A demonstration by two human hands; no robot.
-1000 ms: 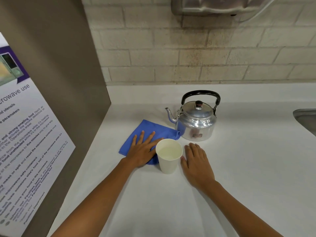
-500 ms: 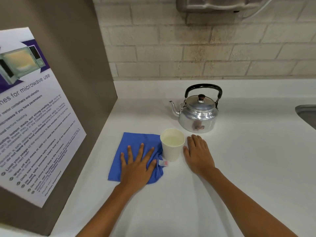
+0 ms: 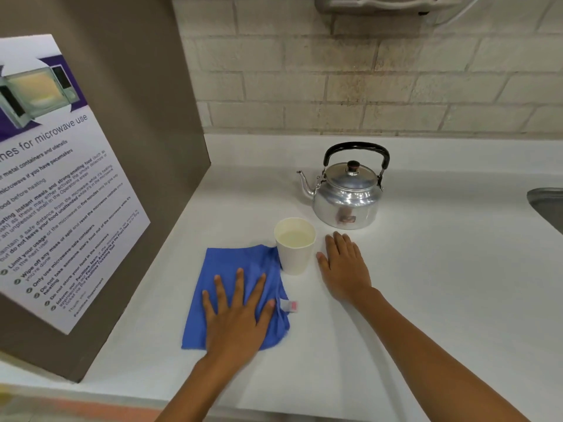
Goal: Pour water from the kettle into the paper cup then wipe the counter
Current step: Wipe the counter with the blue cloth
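Note:
A white paper cup with water in it stands upright on the white counter. Behind it to the right sits a shiny metal kettle with a black handle, spout pointing left. A blue cloth lies flat left of the cup, touching its base, with a small white tag at its right edge. My left hand presses flat on the cloth, fingers spread. My right hand lies flat on the counter just right of the cup, holding nothing.
A brown partition with a microwave-use notice walls off the left side. A brick wall runs along the back. A metal sink edge shows at the far right. The counter's front edge runs below my forearms.
My left hand has dragged the blue cloth toward me and slightly left, away from the kettle. The cup, kettle and right hand have stayed in place.

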